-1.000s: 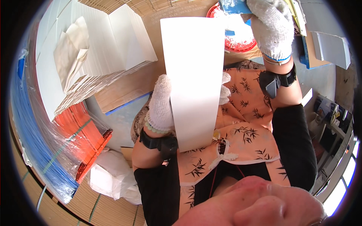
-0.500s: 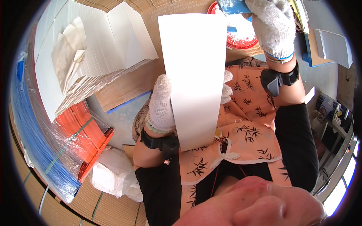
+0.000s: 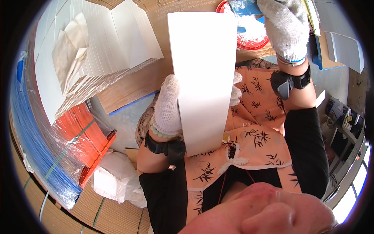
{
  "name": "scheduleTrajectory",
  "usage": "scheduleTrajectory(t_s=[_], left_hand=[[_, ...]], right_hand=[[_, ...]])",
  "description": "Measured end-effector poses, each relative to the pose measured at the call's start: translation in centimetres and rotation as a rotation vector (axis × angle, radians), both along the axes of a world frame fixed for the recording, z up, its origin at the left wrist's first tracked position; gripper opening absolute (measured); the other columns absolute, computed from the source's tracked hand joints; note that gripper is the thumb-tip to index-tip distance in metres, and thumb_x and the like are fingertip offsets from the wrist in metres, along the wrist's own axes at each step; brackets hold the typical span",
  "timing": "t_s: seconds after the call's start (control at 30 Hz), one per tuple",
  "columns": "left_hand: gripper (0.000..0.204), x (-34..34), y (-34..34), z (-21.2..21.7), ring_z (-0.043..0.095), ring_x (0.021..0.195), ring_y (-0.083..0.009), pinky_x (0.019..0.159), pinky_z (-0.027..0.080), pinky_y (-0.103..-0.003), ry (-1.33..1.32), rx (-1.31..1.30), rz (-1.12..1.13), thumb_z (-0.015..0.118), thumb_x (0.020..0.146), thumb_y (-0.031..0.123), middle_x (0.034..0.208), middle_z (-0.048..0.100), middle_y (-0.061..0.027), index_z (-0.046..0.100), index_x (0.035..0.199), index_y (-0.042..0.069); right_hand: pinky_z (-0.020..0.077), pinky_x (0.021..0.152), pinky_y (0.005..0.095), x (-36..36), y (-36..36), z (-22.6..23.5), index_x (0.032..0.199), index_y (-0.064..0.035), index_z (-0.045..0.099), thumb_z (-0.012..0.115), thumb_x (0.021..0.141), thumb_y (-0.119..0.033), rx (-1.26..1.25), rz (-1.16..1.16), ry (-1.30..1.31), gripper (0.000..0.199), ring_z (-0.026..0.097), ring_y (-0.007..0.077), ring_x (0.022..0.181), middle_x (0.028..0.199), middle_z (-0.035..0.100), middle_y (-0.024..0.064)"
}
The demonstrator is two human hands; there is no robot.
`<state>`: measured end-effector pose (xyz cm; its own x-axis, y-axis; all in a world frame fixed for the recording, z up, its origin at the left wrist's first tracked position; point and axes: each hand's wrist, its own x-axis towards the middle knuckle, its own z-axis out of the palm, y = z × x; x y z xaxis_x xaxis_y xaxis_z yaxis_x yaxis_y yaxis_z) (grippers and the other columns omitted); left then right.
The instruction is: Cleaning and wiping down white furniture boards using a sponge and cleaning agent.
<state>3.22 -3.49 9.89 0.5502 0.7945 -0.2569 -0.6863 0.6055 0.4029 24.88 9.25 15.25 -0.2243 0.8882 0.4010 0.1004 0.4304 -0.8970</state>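
Observation:
A long white panel (image 3: pixel 204 82) stands tilted in front of my apron, gripped by my left hand (image 3: pixel 166 107) in a white knit glove. The thumb side lies along its left edge, and fingertips show past its right edge. At the upper right, my right hand (image 3: pixel 287 33), also gloved, is closed around a blue flat scraper (image 3: pixel 249 7) smeared with white. The scraper is over a red round tub (image 3: pixel 255 45) of white flaky or pasty stuff. The panel partly covers the tub, and the right fingertips are hard to make out.
White panels (image 3: pixel 97 50) stand in a row at the upper left, with a crumpled pale cloth (image 3: pixel 72 50) on them. Orange-red pieces (image 3: pixel 83 128) and blue strips (image 3: pixel 39 128) under clear film lie at left. A white bag (image 3: pixel 117 179) sits below. Cardboard (image 3: pixel 128 85) lies beyond my left hand.
The panel's upper end has shifted slightly right and up, along with my left hand. My right hand and the scraper have moved a little to the right.

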Motion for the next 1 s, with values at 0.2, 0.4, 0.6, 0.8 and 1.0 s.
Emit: scheduleTrajectory(t_s=[0.2,0.4,0.6,0.8,1.0], left_hand=[[0.080,0.8,-0.1,0.5,0.073,0.093,-0.0426,0.082,0.062,-0.053,-0.083,-0.036,0.089,0.032,0.102,0.055,0.112,0.070,-0.0324,0.056,0.128,-0.018],[0.061,1.1,0.0,1.4,0.075,0.087,-0.0380,0.076,0.064,-0.047,0.020,0.009,0.179,0.043,0.104,0.038,0.107,0.072,-0.0301,0.059,0.122,-0.018],[0.056,0.6,0.0,0.4,0.074,0.094,-0.0388,0.079,0.064,-0.049,-0.008,0.065,0.131,0.049,0.103,0.033,0.119,0.067,-0.0324,0.057,0.129,-0.016],[0.057,0.1,0.2,0.3,0.070,0.106,-0.0388,0.090,0.060,-0.050,-0.179,-0.052,0.048,0.046,0.105,0.033,0.132,0.061,-0.0326,0.051,0.135,-0.015],[0.042,0.1,0.5,0.2,0.069,0.107,-0.0350,0.091,0.059,-0.046,-0.082,-0.066,-0.070,0.052,0.104,0.015,0.136,0.059,-0.0312,0.052,0.135,-0.014]], right_hand=[[0.0533,0.077,0.0328,1.5,0.6,0.8,0.095,0.0040,0.072,0.055,0.082,-0.002,0.095,0.147,-0.040,0.022,0.067,0.0213,0.084,0.096,0.070,0.0132],[0.0520,0.078,0.0326,0.8,0.9,-0.4,0.095,0.0034,0.073,0.059,0.083,-0.006,0.122,0.042,-0.113,0.021,0.066,0.0212,0.084,0.093,0.069,0.0121],[0.0502,0.077,0.0310,1.4,0.5,2.1,0.095,0.0030,0.073,0.058,0.084,-0.007,0.068,0.125,-0.205,0.021,0.065,0.0204,0.085,0.093,0.069,0.0117],[0.0508,0.076,0.0272,0.8,0.6,0.6,0.102,0.0034,0.074,0.054,0.090,-0.009,0.189,0.101,-0.028,0.026,0.065,0.0185,0.083,0.096,0.070,0.0108],[0.0533,0.078,0.0275,-0.8,0.5,-0.1,0.118,0.0049,0.070,0.058,0.095,-0.006,-0.043,0.022,-0.014,0.028,0.066,0.0158,0.087,0.102,0.072,0.0098]])
